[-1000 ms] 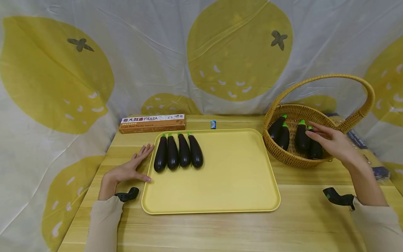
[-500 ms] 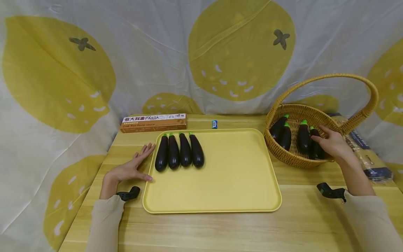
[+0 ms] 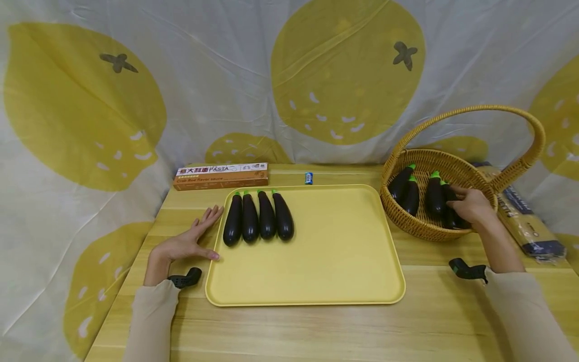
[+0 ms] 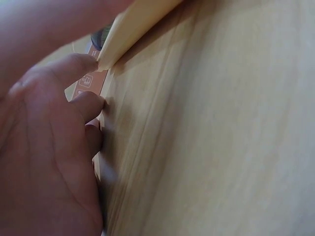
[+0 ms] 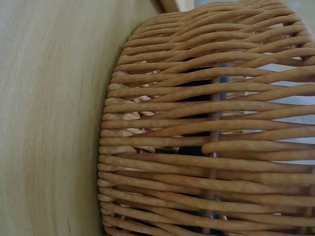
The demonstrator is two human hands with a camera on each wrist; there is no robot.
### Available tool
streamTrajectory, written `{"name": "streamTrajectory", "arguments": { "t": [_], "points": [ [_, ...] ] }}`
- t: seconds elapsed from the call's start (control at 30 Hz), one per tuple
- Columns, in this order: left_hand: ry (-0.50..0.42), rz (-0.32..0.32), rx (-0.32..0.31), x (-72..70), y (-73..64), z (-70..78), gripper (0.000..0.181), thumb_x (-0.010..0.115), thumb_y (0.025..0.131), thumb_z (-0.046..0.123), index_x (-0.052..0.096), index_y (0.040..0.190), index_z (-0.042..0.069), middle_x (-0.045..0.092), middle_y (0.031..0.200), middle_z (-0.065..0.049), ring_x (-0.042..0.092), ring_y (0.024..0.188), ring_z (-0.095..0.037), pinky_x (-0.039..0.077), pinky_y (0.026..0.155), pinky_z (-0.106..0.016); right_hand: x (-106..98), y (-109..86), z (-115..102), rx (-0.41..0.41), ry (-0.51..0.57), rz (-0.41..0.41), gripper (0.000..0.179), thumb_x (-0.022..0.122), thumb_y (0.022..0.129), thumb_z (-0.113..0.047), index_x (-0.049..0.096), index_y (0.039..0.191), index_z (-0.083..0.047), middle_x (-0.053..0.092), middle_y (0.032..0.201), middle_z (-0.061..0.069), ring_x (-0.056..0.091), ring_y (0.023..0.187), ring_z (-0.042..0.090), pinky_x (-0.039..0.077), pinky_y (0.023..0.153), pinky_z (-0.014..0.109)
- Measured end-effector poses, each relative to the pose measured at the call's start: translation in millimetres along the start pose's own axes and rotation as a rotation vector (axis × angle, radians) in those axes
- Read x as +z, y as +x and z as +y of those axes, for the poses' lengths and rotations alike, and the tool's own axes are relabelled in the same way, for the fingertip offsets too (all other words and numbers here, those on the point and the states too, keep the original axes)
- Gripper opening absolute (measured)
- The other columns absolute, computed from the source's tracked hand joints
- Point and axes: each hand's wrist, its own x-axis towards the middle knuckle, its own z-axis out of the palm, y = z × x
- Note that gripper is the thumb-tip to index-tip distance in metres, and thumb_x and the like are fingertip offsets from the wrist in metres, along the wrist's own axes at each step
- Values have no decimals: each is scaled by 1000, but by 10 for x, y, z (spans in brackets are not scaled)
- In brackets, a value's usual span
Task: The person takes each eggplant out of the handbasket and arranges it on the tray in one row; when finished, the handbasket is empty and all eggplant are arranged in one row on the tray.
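Note:
A yellow tray (image 3: 307, 300) lies mid-table with several dark purple eggplants (image 3: 258, 222) in a row at its back left. My left hand (image 3: 201, 237) rests flat on the wooden table, fingers straight, thumb against the tray's left edge (image 4: 133, 29). At the right stands a wicker basket (image 3: 407, 226) with a hoop handle, holding several more eggplants (image 3: 409, 193). My right hand (image 3: 466, 205) reaches inside it, with its fingers curled round the rightmost eggplant (image 3: 449, 213). The right wrist view shows only the basket's woven wall (image 5: 197, 147) and the table.
A long orange pasta box (image 3: 220, 176) and a small blue packet (image 3: 308, 178) lie behind the tray. A dark packet (image 3: 529, 229) lies right of the basket. A lemon-print cloth hangs behind and at both sides. Most of the tray is bare.
My right hand has dropped from above the basket's near rim into the basket and curled its fingers round the rightmost eggplant. The left hand has stayed still.

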Motion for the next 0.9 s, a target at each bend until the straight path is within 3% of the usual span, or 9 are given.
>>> {"name": "streamTrajectory", "arguments": {
  "t": [0.13,0.3,0.33,0.4,0.47,0.57,0.67,0.77,0.9],
  "points": [
    [6,0,-2,3,3,4,120,86,84,18,1,168,11,-22,172,-15,-29,155,-41,-26,119,-70,24,18,4,13,3,16,68,47,106,-15,13,161,6,29,148,52,43,61,10,37,55,31],
    [9,4,-8,2,0,4,120,86,84,18,1,168,12,-22,172,-14,-29,156,-41,-26,119,-69,42,32,-3,31,5,30,69,47,106,-18,14,162,5,31,148,50,47,63,17,38,56,33],
    [8,4,-8,2,0,3,120,86,84,18,1,168,13,-22,172,-14,-29,156,-41,-26,119,-69,45,31,-3,33,11,33,69,47,106,-18,14,162,4,31,149,50,54,68,27,40,59,35],
    [5,3,-9,2,1,0,120,86,84,18,1,168,13,-22,172,-13,-29,156,-40,-26,119,-69,51,20,-6,28,19,49,68,46,107,-18,13,162,3,27,152,49,60,100,47,53,73,45],
    [1,1,-7,2,3,0,120,86,84,18,1,168,13,-22,172,-13,-29,156,-40,-26,119,-69,58,7,-5,22,36,76,67,45,108,-18,12,163,0,25,155,47,41,131,63,53,94,61],
    [-3,1,-8,-1,5,4,120,86,84,18,1,168,13,-22,172,-13,-29,156,-40,-26,119,-69,66,-10,-9,10,84,113,64,42,109,-20,12,164,-5,22,159,44,25,141,65,39,108,73],
    [-5,1,-11,-5,4,8,120,86,84,18,1,168,13,-23,172,-13,-29,156,-40,-26,119,-69,60,-24,-22,-13,112,145,63,41,110,-25,13,165,-9,25,159,43,30,139,63,49,89,60],
    [2,1,-11,-6,4,0,120,86,84,18,1,168,14,-23,172,-13,-29,156,-41,-26,119,-69,39,-38,-52,-48,107,165,63,41,111,-32,15,165,-12,29,157,41,41,126,56,40,70,44],
    [12,4,-10,-5,6,-18,120,87,83,19,2,168,15,-22,172,-14,-28,156,-41,-25,120,-69,11,-47,-110,-100,95,149,65,43,111,-37,19,165,-11,33,157,39,44,124,52,42,69,33]
  ]
}}
